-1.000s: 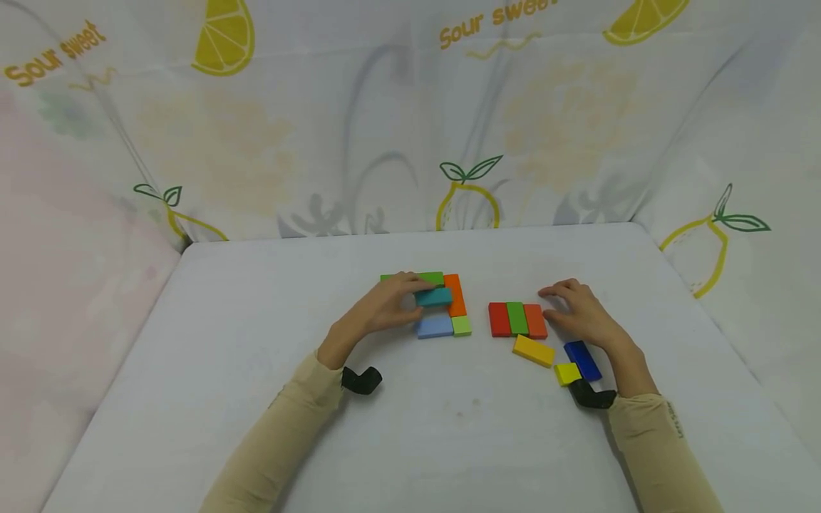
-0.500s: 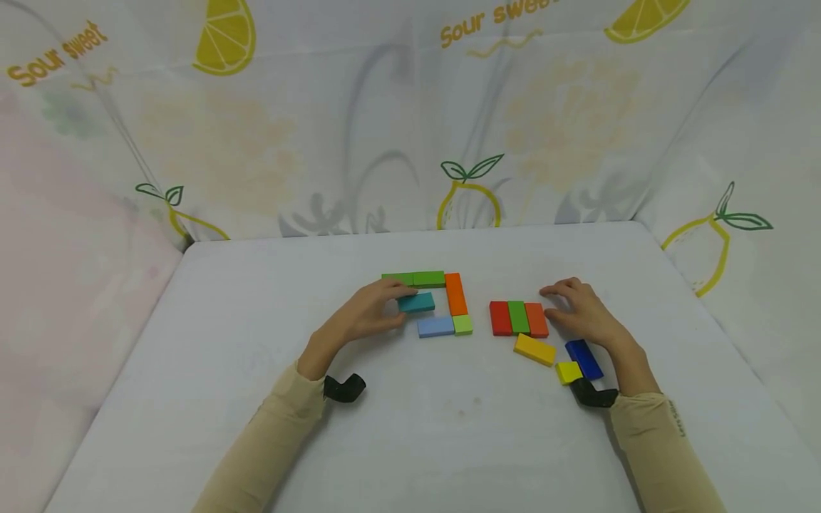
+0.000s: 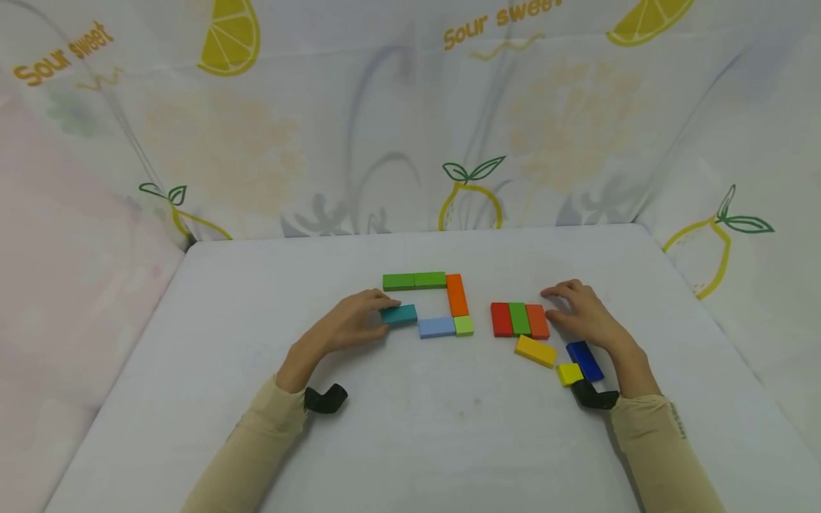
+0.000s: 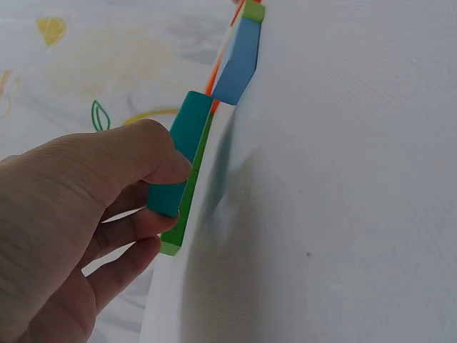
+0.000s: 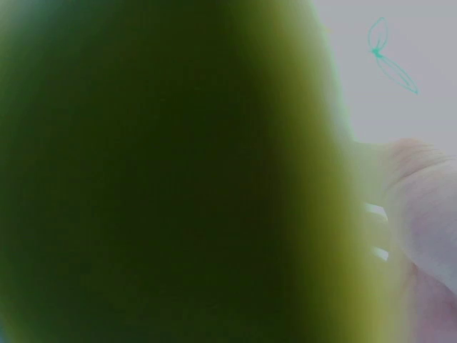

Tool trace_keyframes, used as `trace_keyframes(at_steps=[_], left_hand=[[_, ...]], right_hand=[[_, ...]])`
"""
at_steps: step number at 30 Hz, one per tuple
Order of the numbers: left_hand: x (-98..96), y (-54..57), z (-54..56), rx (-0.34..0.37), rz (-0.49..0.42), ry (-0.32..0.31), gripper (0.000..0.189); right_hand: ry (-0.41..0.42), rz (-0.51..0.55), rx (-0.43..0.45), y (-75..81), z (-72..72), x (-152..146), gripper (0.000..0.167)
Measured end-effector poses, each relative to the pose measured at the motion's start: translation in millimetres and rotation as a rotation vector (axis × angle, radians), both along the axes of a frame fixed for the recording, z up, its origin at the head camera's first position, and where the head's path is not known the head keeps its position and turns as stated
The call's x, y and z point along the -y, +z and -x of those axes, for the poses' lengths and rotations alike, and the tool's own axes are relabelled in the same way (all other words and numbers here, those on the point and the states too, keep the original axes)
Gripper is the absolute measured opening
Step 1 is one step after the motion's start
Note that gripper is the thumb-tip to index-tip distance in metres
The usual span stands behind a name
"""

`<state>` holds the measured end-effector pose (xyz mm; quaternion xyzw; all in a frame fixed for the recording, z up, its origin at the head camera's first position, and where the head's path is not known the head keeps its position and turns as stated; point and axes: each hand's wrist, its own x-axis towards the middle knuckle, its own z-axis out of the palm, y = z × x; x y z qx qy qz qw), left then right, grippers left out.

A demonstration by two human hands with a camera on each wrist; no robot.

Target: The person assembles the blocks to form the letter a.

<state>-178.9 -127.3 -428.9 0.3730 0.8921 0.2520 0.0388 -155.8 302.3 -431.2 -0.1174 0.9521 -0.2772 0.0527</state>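
My left hand (image 3: 351,320) pinches a teal block (image 3: 400,315) between thumb and fingers. In the left wrist view the teal block (image 4: 187,139) is held just above the white cloth, with a shadow under it. Its right end comes close to a light-blue block (image 3: 437,328), which meets a small lime block (image 3: 464,325). An orange block (image 3: 457,295) runs back from there to two green blocks (image 3: 414,281) laid end to end. Loosely bent and holding nothing, my right hand (image 3: 580,312) rests beside an orange-red block (image 3: 536,321).
A red block (image 3: 502,320) and a green block (image 3: 519,318) lie side by side with the orange-red one. Nearer me are an amber block (image 3: 535,351), a small yellow block (image 3: 569,374) and a dark-blue block (image 3: 585,361). A blurred dark-green shape fills most of the right wrist view.
My left hand has carried the teal block left and toward me, out from between the green and light-blue blocks. My right hand stays in place.
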Motion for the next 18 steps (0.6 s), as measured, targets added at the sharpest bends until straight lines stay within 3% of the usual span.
trace_keyframes(at_steps=[10,18], left_hand=[[6.3,-5.9,-6.8,0.029,0.003,-0.01,0.04],[7.5,-9.7,-8.2,0.045,-0.023,-0.056,0.041]], right_hand=[[0.004,0.0,0.001,0.3,-0.1,-0.5,0.036],[0.011,0.01,-0.007,0.6,-0.3,-0.5,0.035]])
